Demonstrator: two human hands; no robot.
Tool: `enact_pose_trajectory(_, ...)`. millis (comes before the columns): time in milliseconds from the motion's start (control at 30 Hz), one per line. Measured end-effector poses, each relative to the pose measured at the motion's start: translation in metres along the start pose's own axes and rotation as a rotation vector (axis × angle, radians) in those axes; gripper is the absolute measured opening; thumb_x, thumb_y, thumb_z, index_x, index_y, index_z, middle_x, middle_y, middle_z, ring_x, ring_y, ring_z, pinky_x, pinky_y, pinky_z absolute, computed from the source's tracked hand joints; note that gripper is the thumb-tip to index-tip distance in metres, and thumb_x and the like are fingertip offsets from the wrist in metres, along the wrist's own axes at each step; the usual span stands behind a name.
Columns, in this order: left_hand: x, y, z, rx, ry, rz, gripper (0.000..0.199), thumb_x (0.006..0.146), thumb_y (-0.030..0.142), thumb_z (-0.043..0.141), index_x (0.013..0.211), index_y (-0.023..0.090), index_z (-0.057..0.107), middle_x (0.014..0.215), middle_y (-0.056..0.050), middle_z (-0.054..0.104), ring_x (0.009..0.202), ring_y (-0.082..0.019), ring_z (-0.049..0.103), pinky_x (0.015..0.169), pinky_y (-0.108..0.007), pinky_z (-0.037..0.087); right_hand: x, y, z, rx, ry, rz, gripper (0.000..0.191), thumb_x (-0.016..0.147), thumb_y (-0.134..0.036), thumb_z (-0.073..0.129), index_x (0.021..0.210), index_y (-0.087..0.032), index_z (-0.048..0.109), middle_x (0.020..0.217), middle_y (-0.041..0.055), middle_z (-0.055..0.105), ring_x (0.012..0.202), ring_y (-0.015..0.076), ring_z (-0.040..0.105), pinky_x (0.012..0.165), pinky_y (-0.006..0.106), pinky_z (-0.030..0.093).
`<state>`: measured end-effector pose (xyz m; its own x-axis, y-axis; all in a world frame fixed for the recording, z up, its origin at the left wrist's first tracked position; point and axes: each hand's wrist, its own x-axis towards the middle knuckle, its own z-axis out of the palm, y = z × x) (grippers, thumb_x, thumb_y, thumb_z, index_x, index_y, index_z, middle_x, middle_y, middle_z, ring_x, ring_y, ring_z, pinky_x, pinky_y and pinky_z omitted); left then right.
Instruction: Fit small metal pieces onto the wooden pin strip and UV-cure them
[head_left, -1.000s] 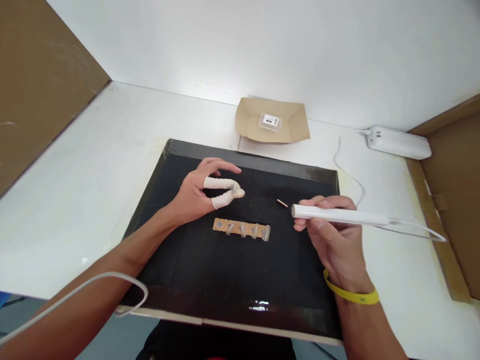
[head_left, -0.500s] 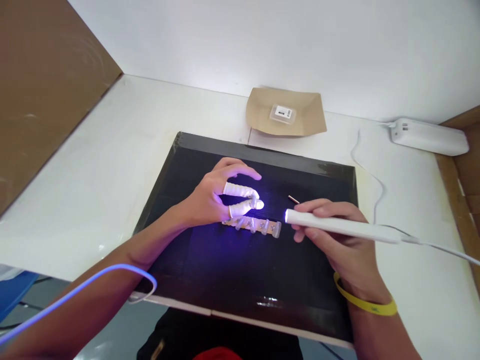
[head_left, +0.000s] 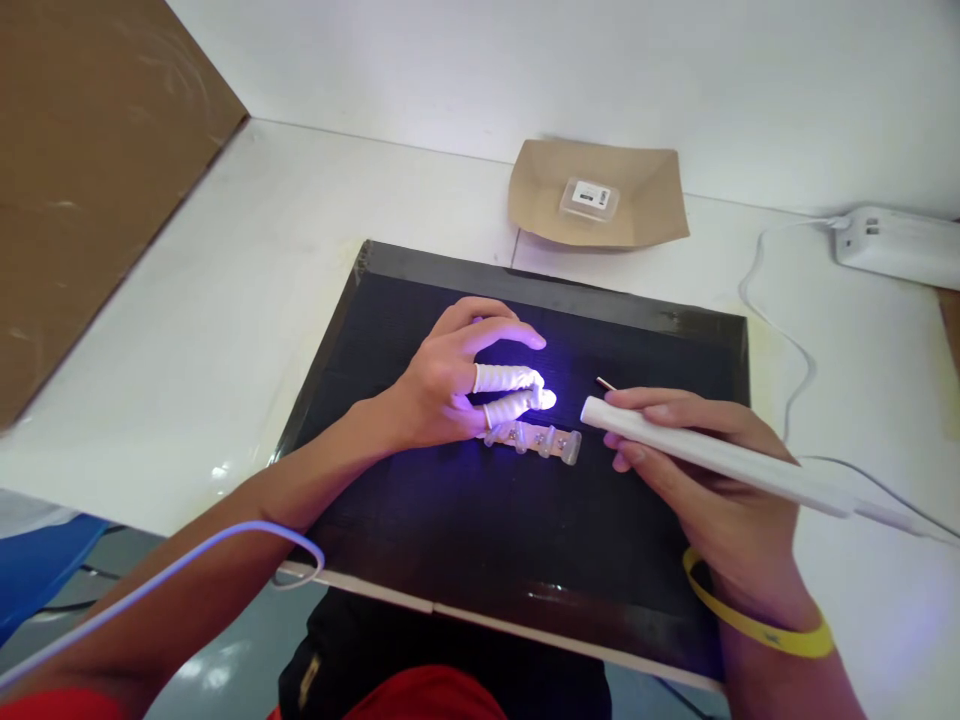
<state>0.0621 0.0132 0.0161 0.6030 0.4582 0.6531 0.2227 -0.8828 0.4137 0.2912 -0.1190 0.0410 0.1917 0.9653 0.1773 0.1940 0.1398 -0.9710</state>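
White finger covers sit on the thumb and index finger of my left hand (head_left: pixel 457 375), which pinch a small clear nail tip (head_left: pixel 537 393) over the black mat (head_left: pixel 450 520). My right hand (head_left: pixel 712 460) is wrapped round a white pen-shaped lamp (head_left: pixel 690 452); its tip points left, and violet light falls on the pinched fingertips. A thin dark stick (head_left: pixel 606 384) shows beside my right fingers; whether they hold it is unclear. Just below my left fingers lies a pale strip (head_left: pixel 531 437) bearing several clear nail tips, its left end partly hidden by my hand.
Behind the mat a brown paper tray (head_left: pixel 637 220) holds a small clear box (head_left: pixel 590 198) with a label. A white power strip (head_left: pixel 900 245) and its cable lie at the back right. A brown panel (head_left: pixel 97 150) stands at the left. A white cord crosses my left forearm.
The view has shifted, so the mat, tray and power strip appear displaced. The lamp is tilted more, with its tip higher than its rear end. My left fingers keep their pinch.
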Motion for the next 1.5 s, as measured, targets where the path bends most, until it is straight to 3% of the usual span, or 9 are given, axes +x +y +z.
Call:
enact_pose_trajectory(200,0.000,0.004,0.004,0.085,0.047,-0.022,0.013,0.094,0.035,0.079,0.084,0.027,0.080,0.109,-0.004,0.082,0.107,-0.022,0.070,0.095,-0.043,0.061,-0.006,-0.005,0.013,-0.086,0.012,-0.148,0.035,0.081,-0.007,0.084,0.105,-0.030,0.074,0.119,0.0037,0.078,0.107,0.0223,0.076,0.081,0.037,0.069)
enact_pose_trajectory(333,0.000,0.004,0.005,0.061,0.091,-0.029,0.010,0.091,0.035,0.082,0.087,0.027,0.080,0.108,-0.004,0.082,0.106,-0.022,0.070,0.093,-0.043,0.062,-0.015,-0.017,0.024,-0.217,0.009,-0.221,0.038,0.081,-0.006,0.083,0.107,-0.032,0.072,0.115,0.0022,0.077,0.100,0.0196,0.075,0.084,0.036,0.066)
enact_pose_trajectory(633,-0.002,0.004,0.005,0.009,0.087,-0.053,0.007,0.090,0.035,0.084,0.088,0.029,0.082,0.112,-0.003,0.081,0.108,-0.022,0.069,0.096,-0.046,0.061,-0.048,-0.024,0.060,-0.296,0.219,-0.183,0.038,0.083,-0.008,0.081,0.110,-0.032,0.070,0.117,0.0030,0.075,0.103,0.0214,0.075,0.090,0.041,0.066)
enact_pose_trajectory(733,0.002,0.000,-0.002,-0.077,0.022,-0.058,0.006,0.091,0.033,0.083,0.089,0.028,0.082,0.114,-0.005,0.081,0.111,-0.023,0.068,0.099,-0.047,0.060,-0.061,-0.022,0.068,-0.230,0.269,-0.135,0.037,0.082,-0.007,0.081,0.109,-0.030,0.070,0.115,0.0036,0.075,0.102,0.0206,0.075,0.091,0.040,0.068)
enact_pose_trajectory(800,0.004,0.000,-0.011,-0.117,-0.050,-0.084,0.004,0.092,0.031,0.082,0.090,0.027,0.082,0.115,-0.005,0.080,0.113,-0.023,0.067,0.099,-0.046,0.059,-0.071,-0.022,0.068,-0.170,0.277,-0.094,0.037,0.082,-0.006,0.081,0.109,-0.030,0.070,0.114,0.0043,0.075,0.102,0.0206,0.075,0.084,0.037,0.069)
enact_pose_trajectory(967,-0.006,0.017,-0.044,-0.157,-0.151,-0.167,0.004,0.091,0.027,0.081,0.094,0.026,0.082,0.115,-0.005,0.079,0.115,-0.023,0.066,0.096,-0.041,0.059,-0.092,-0.033,0.056,-0.098,0.142,-0.110,0.039,0.079,-0.003,0.080,0.107,-0.029,0.071,0.111,0.0046,0.076,0.096,0.0198,0.076,0.072,0.031,0.069)
enact_pose_trajectory(1167,-0.057,0.043,-0.074,-0.315,-0.367,-0.189,0.007,0.092,0.028,0.080,0.094,0.024,0.085,0.093,-0.004,0.073,0.082,-0.013,0.066,0.074,-0.025,0.054,-0.103,-0.037,0.031,-0.002,-0.116,-0.069,0.035,0.080,-0.002,0.080,0.103,-0.028,0.073,0.105,0.0042,0.078,0.090,0.0179,0.077,0.066,0.026,0.066)
enact_pose_trajectory(1333,-0.081,0.058,-0.082,-0.392,-0.533,-0.306,0.012,0.092,0.033,0.080,0.098,0.025,0.087,0.089,-0.004,0.072,0.073,-0.011,0.066,0.066,-0.021,0.051,-0.085,-0.021,0.013,0.106,-0.322,0.044,0.024,0.080,-0.011,0.085,0.096,-0.026,0.074,0.100,0.0039,0.079,0.083,0.0178,0.077,0.059,0.025,0.062)
enact_pose_trajectory(1500,-0.074,0.071,-0.083,-0.580,-0.701,-0.367,0.013,0.090,0.033,0.082,0.102,0.030,0.087,0.087,-0.003,0.075,0.072,-0.012,0.069,0.063,-0.021,0.053,-0.050,-0.016,-0.002,0.132,-0.465,0.136,0.025,0.075,-0.022,0.093,0.092,-0.025,0.076,0.094,0.0016,0.079,0.079,0.0162,0.075,0.059,0.024,0.060)
